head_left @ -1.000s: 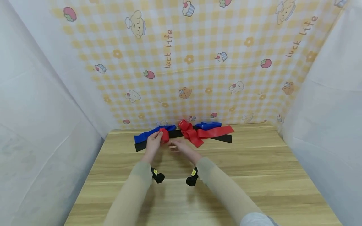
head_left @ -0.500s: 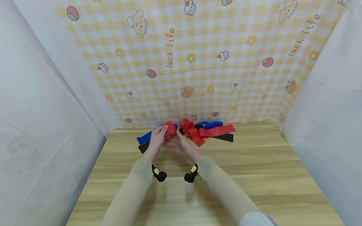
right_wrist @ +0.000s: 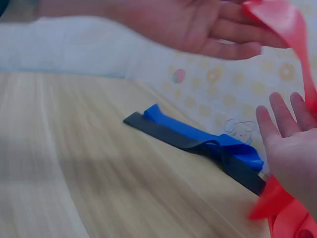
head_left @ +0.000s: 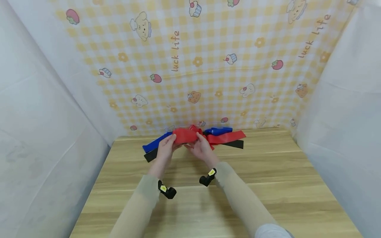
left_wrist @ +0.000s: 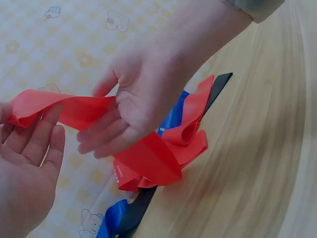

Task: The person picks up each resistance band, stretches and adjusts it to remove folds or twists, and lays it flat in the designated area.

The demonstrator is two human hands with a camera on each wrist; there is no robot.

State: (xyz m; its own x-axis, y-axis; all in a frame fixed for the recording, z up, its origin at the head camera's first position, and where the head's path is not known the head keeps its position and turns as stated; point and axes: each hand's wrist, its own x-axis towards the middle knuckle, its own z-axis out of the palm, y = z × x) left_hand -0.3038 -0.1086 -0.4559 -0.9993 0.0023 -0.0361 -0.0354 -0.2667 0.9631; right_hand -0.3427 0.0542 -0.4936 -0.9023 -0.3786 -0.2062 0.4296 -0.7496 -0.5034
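Note:
In the head view, a flat red elastic band (head_left: 185, 136) is stretched between both hands just above the far edge of the table. My left hand (head_left: 164, 148) pinches its left end between thumb and fingers. My right hand (head_left: 203, 150) has its thumb over the band and nearly straight fingers under it, as the left wrist view confirms. Beyond the right hand, more red band (left_wrist: 151, 161) hangs down into loose red folds (head_left: 226, 137) with white print. Beneath lie a black band (head_left: 150, 155) and a blue band (head_left: 156, 143), partly covered.
Behind the bands rises a yellow checked cloth (head_left: 208, 79) with cartoon prints. White sheets (head_left: 38, 132) close off both sides. The wood-grain table (head_left: 253, 185) stretches toward me. Small black wrist cameras (head_left: 168, 191) sit on both wrists.
My left hand has lifted the red band from the pile. My right hand, earlier beside it, has moved right along the band, which now shows as a longer flat strip.

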